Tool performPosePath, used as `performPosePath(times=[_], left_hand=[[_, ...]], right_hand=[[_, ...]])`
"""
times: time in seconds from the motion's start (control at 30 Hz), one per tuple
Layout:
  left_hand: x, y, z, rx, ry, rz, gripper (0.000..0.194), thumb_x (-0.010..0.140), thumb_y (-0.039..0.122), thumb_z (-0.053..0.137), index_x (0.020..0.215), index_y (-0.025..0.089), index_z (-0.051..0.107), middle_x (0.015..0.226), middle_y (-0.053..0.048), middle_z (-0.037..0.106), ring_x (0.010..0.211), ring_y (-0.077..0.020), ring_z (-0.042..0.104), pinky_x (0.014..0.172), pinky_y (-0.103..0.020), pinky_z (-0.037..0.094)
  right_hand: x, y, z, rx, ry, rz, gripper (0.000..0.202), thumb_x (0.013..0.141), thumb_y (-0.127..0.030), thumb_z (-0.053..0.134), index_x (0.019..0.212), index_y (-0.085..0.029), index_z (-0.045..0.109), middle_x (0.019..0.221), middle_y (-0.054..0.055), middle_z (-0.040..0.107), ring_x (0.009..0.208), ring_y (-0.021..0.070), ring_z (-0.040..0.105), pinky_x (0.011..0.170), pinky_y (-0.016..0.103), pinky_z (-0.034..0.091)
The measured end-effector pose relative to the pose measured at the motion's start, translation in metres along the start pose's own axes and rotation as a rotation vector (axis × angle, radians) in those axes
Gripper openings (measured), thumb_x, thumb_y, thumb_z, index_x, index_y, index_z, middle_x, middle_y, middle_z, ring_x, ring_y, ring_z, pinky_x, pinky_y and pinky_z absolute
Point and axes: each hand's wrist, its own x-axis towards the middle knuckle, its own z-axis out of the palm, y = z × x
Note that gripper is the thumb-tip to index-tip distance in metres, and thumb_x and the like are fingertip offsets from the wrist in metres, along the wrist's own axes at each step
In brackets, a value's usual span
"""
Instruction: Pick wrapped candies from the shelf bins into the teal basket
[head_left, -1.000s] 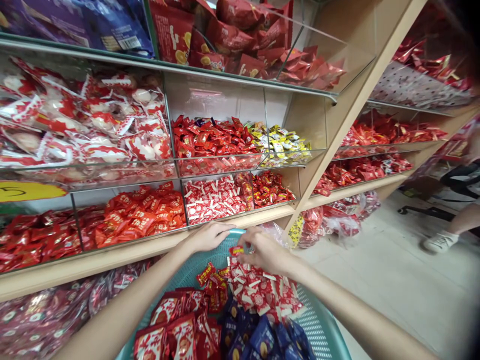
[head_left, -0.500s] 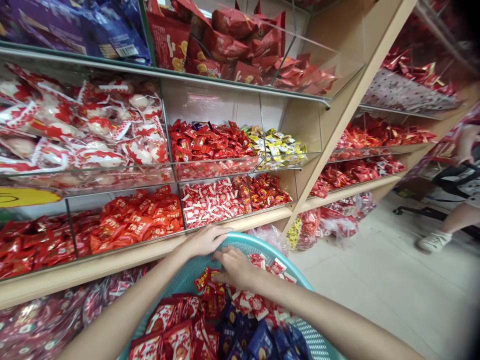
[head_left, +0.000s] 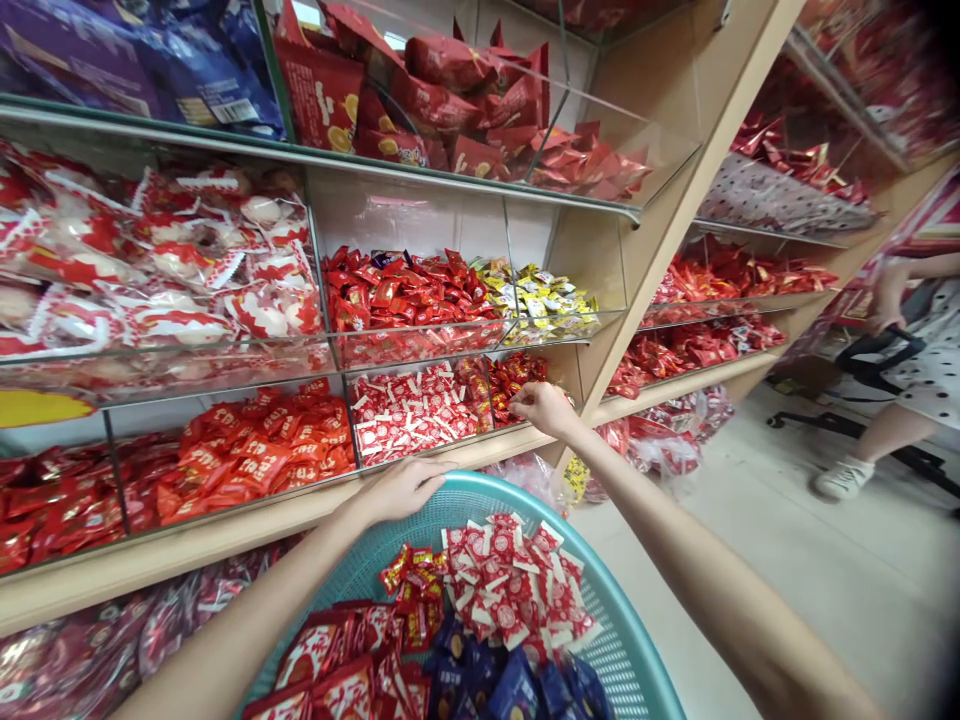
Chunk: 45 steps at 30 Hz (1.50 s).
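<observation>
My right hand [head_left: 541, 408] reaches to the bottom shelf of a candy display, its thumb and fingers drawn close together at the front of a compartment of small red-and-gold candies [head_left: 517, 378]; I cannot tell from here whether that grip has hold of a piece; my left hand [head_left: 405, 488] lies at the far rim of a teal plastic basket [head_left: 624, 590], its fingers loosely bent, though whether they clasp the rim is unclear to me.

Inside the basket, directly below the shelf's wooden ledge [head_left: 296, 515], sit four groups of sweets: red-and-white candies [head_left: 517, 580] toward the right, red-and-yellow candies [head_left: 416, 590] beside them on the left, large red packets [head_left: 352, 665] nearer me, and navy packets [head_left: 517, 685] to the right of those; on the bottom shelf, a compartment of small white-and-red candies [head_left: 412, 410] adjoins the one at my right hand, with orange-red packets [head_left: 259, 455] farther left; yellow-and-white candies [head_left: 551, 295] fill a section one level up; at far right, a person in a polka-dot garment [head_left: 930, 375] and a white shoe [head_left: 845, 478] is partly in view.
</observation>
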Motion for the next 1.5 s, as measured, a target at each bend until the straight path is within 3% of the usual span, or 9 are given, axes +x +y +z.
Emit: performPosePath(times=[0.17, 0.4, 0.7, 1.07, 1.3, 1.5], left_hand=[[-0.001, -0.003, 0.001, 0.000, -0.007, -0.015, 0.037, 0.090, 0.032, 0.034, 0.122, 0.026, 0.052, 0.122, 0.000, 0.057, 0.109, -0.0175, 0.054, 0.096, -0.029, 0.039], [0.000, -0.005, 0.003, -0.004, -0.002, -0.010, 0.037, 0.090, 0.033, 0.034, 0.124, 0.027, 0.050, 0.122, 0.000, 0.056, 0.109, -0.0169, 0.054, 0.096, -0.028, 0.039], [-0.001, -0.005, 0.002, 0.000, 0.000, 0.003, 0.037, 0.091, 0.032, 0.034, 0.123, 0.026, 0.051, 0.118, -0.001, 0.059, 0.107, -0.0173, 0.055, 0.095, -0.029, 0.039], [-0.001, -0.004, 0.001, 0.013, -0.019, -0.017, 0.038, 0.091, 0.034, 0.033, 0.124, 0.027, 0.050, 0.121, 0.000, 0.057, 0.108, -0.0170, 0.055, 0.094, -0.028, 0.040], [-0.001, -0.002, 0.000, -0.005, -0.009, -0.011, 0.037, 0.091, 0.033, 0.034, 0.123, 0.027, 0.051, 0.119, -0.001, 0.059, 0.107, -0.0173, 0.055, 0.094, -0.028, 0.039], [0.000, -0.002, 0.000, -0.004, -0.007, -0.004, 0.037, 0.090, 0.032, 0.034, 0.122, 0.026, 0.052, 0.118, -0.002, 0.059, 0.107, -0.0176, 0.055, 0.094, -0.029, 0.039]], right_hand=[[0.021, 0.001, 0.020, -0.182, -0.162, 0.092, 0.022, 0.068, -0.031, 0.061, 0.086, -0.020, 0.066, 0.088, 0.004, 0.066, 0.083, 0.0164, 0.058, 0.066, 0.021, 0.039], [0.026, -0.015, 0.026, -0.226, -0.272, 0.145, 0.024, 0.064, -0.023, 0.063, 0.088, -0.020, 0.067, 0.091, 0.004, 0.065, 0.083, 0.0171, 0.059, 0.069, 0.023, 0.041], [0.024, -0.015, 0.026, -0.230, -0.238, 0.192, 0.022, 0.066, -0.026, 0.060, 0.084, -0.016, 0.066, 0.087, 0.008, 0.065, 0.079, 0.0177, 0.059, 0.067, 0.025, 0.039], [0.023, 0.003, 0.032, -0.154, -0.107, 0.074, 0.018, 0.070, -0.021, 0.052, 0.081, -0.017, 0.066, 0.084, 0.008, 0.065, 0.081, 0.0174, 0.057, 0.065, 0.024, 0.037], [0.019, 0.012, 0.018, 0.020, -0.052, 0.041, 0.018, 0.072, -0.022, 0.050, 0.079, -0.014, 0.064, 0.076, 0.004, 0.066, 0.071, 0.0126, 0.057, 0.064, 0.020, 0.039], [-0.009, 0.012, -0.007, 0.605, -0.026, 0.005, 0.022, 0.068, -0.031, 0.055, 0.078, -0.012, 0.060, 0.073, 0.003, 0.063, 0.066, 0.0118, 0.054, 0.066, 0.024, 0.042]])
